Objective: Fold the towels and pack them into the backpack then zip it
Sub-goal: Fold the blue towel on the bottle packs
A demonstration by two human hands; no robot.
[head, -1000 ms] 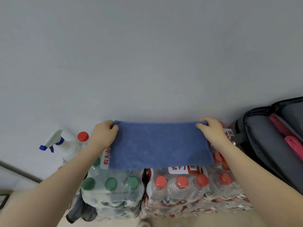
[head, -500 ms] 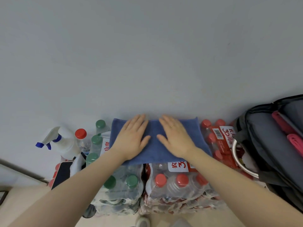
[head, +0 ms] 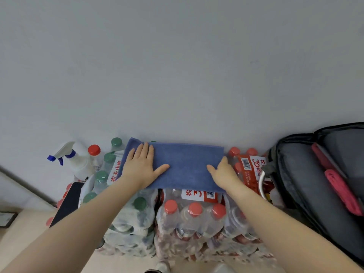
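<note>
Two hands on one blue towel (head: 183, 168), and it's lying folded into a long strip on top of shrink-wrapped packs of water bottles (head: 194, 213), right against the wall. Left hand (head: 140, 167) is flat on the towel's left end, fingers straight, pressing down, gripping nothing. Right hand (head: 223, 173) sits at the towel's right end, thumb stretched across the cloth; its fingers seem to drop over the edge, so whether they pinch that end I cannot tell. Off to the right of the towel, the grey backpack (head: 299, 186) gapes open with something pink already inside. Left of the towel stands a white spray bottle (head: 78, 164). This cloth looks soft, light and floppy, so it should crease easily but sag if lifted by one corner. Best bet: pinch both short ends, or slide a palm under the middle.
</note>
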